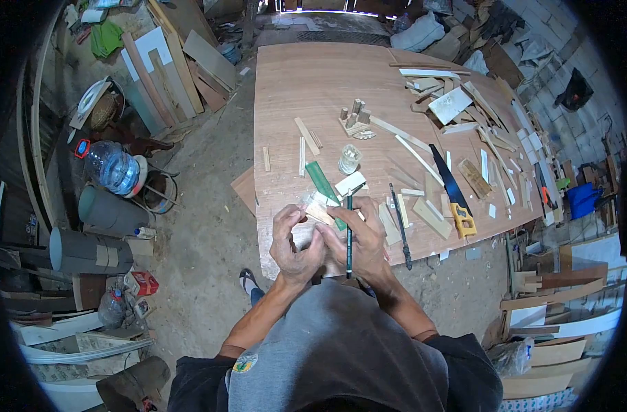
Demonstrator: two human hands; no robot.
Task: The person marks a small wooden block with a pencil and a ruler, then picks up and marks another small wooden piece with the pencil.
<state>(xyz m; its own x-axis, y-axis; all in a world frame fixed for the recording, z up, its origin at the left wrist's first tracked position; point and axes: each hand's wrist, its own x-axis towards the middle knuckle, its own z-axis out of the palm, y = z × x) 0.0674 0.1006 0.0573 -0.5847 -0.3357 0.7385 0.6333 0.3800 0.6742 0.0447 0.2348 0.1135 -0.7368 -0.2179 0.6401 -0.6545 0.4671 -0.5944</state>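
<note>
Near the front edge of the table, my left hand [296, 248] is closed on a small pale wooden piece [319, 212], pinching it at its left side. My right hand [367, 240] grips a dark green pencil [349, 250] that points away from me, and its fingertips meet the same wooden piece from the right. Just beyond both hands lies a green ruler [319, 180], its near end partly covered by the piece and my fingers. A white block [350, 183] rests beside the ruler. Behind it stands a glass jar [350, 158] with pale contents.
A yellow-handled handsaw [451, 189] and a long dark tool [400, 226] lie to the right. Farther back is a wooden block with upright pegs [355, 119]. Wood scraps [451, 103] pile up on the table's [313, 82] right side. A water bottle [113, 168] stands left.
</note>
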